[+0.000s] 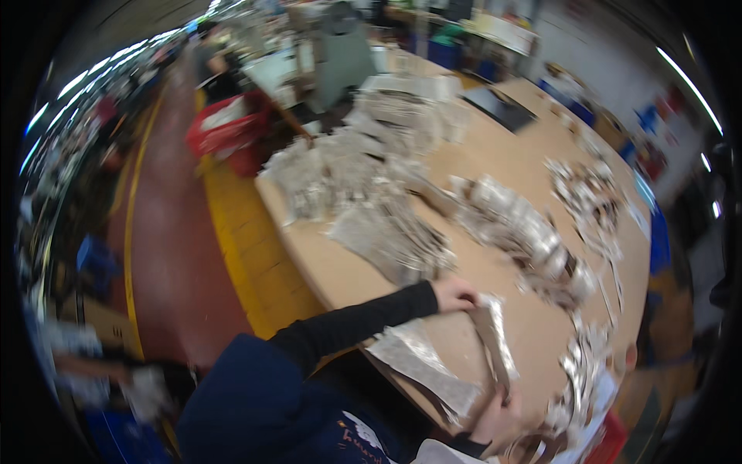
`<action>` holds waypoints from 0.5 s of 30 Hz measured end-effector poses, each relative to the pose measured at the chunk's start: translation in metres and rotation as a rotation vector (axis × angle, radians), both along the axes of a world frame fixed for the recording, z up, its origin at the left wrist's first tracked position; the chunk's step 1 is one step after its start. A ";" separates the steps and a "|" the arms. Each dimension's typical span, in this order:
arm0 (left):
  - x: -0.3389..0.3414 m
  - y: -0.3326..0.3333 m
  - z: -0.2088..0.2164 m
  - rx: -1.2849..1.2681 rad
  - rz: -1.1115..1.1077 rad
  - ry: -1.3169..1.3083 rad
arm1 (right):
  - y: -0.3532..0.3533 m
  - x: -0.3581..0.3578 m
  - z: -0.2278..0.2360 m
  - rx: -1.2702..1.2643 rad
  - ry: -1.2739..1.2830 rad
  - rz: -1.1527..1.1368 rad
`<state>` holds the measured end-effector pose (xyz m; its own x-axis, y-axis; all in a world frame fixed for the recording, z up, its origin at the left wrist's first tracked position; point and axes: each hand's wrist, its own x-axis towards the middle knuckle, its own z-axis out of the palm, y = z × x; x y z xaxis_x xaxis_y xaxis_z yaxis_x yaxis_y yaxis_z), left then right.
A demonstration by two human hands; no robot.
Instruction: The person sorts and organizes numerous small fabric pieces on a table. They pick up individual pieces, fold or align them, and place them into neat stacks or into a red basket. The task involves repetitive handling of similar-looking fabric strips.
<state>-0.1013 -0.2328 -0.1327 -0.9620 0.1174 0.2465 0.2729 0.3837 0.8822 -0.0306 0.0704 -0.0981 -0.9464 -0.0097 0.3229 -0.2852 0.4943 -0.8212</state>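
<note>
Between my two hands stretches a curved grey-white cut piece of sheet material (495, 340), fabric or leather, I cannot tell which. My left hand (454, 295), at the end of a black sleeve, pinches its far end. At the near end my right hand (498, 417) has its fingers closed on the same piece. A wider grey-white cut panel (425, 365) lies by the table's near edge, left of my right hand. Just beyond my left hand is a fanned stack of similar panels (394, 236). The picture is blurred by motion.
The tan table (471, 271) carries more stacked pieces (402, 116), a long overlapping row of pieces (525, 232) and loose strips (583, 371) along its right side. A dark flat board (501, 108) lies far back. A red bag-lined bin (232, 131) stands beside the yellow-edged aisle (178, 232).
</note>
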 end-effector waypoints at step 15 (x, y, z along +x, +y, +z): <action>-0.019 0.016 -0.018 -0.031 0.048 0.204 | -0.022 0.001 0.029 0.304 -0.076 0.116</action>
